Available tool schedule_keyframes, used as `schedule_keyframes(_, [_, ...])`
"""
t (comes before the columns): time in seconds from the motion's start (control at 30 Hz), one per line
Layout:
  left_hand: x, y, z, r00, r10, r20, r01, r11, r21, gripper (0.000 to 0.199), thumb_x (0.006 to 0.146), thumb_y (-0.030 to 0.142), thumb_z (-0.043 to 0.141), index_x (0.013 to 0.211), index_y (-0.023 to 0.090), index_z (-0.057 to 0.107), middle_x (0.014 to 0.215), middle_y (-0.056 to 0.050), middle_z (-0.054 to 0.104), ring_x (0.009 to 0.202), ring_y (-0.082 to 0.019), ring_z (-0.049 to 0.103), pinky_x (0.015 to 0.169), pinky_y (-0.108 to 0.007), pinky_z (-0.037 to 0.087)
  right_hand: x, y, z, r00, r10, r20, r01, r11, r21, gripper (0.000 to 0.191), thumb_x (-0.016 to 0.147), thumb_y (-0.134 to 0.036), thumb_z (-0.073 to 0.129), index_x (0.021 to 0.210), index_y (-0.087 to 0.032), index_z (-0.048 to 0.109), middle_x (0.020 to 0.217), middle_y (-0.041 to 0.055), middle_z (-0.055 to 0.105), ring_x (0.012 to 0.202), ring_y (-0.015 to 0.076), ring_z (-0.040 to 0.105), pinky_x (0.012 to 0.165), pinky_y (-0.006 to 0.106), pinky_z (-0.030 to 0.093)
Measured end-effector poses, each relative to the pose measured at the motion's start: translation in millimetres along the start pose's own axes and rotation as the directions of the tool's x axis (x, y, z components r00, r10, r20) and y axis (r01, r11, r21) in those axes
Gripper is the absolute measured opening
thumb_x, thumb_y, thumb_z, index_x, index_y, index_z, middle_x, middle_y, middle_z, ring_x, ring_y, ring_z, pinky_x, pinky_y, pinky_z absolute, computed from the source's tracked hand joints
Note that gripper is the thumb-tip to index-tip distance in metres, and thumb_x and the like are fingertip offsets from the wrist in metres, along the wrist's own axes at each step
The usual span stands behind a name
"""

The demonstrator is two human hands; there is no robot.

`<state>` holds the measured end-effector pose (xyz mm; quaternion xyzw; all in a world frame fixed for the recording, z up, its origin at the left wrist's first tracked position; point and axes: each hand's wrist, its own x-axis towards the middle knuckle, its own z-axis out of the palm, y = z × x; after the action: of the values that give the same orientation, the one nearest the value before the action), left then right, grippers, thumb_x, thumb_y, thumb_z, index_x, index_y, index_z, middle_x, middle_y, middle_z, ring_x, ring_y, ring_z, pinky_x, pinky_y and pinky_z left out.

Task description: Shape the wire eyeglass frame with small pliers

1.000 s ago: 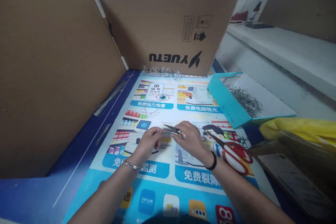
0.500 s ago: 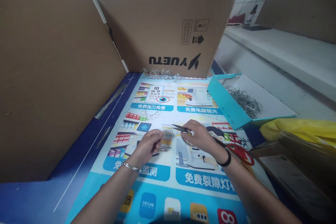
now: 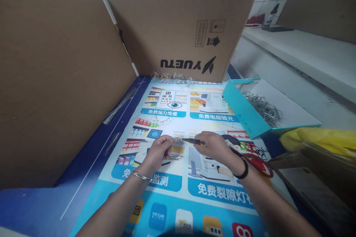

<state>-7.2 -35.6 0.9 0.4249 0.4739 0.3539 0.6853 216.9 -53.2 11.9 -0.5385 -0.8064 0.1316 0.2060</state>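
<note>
My left hand (image 3: 159,151) is pinched on a thin silvery wire (image 3: 178,139), whose free end sticks out to the right. My right hand (image 3: 215,149) is wrapped round dark needle-nose pliers (image 3: 191,140) with a bit of yellow on the handle. The pliers' tips point left and meet the wire; whether the jaws are closed on it I cannot tell. Just below, several straight wire pieces (image 3: 175,157) lie near my left fingers. Beyond the hands, a faint loop of twisted wire (image 3: 164,120) lies on the printed poster (image 3: 185,170).
Tall cardboard panels (image 3: 172,26) stand at the back and left, with wire bits (image 3: 174,76) along the base. At right sits a teal box (image 3: 247,113) holding a wire tangle (image 3: 263,109). Straight wires (image 3: 119,107) lie at left. A yellow bag (image 3: 314,140) is at right.
The pliers' tips have come to the wire at my left hand, lower and flatter than before. My left hand stays pinched. The whole view has shifted slightly.
</note>
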Motion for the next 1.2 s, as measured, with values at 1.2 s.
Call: schedule_keyframes(1.2, [-3, 14, -3.4, 0.968, 0.207, 0.141, -0.247, 0.876, 0.415, 0.017, 0.071, 0.031, 0.063, 0.078, 0.016, 0.065, 0.074, -0.003, 0.061, 0.063, -0.012, 0.050, 0.057, -0.021, 0.037, 1, -15, -7, 0.990, 0.065, 0.125, -0.081, 0.989, 0.123, 0.019, 0.077, -0.033, 0.057, 0.063, -0.020, 0.060, 0.065, -0.0006, 0.057, 0.063, 0.0127, 0.053, 0.052, 0.022, 0.031])
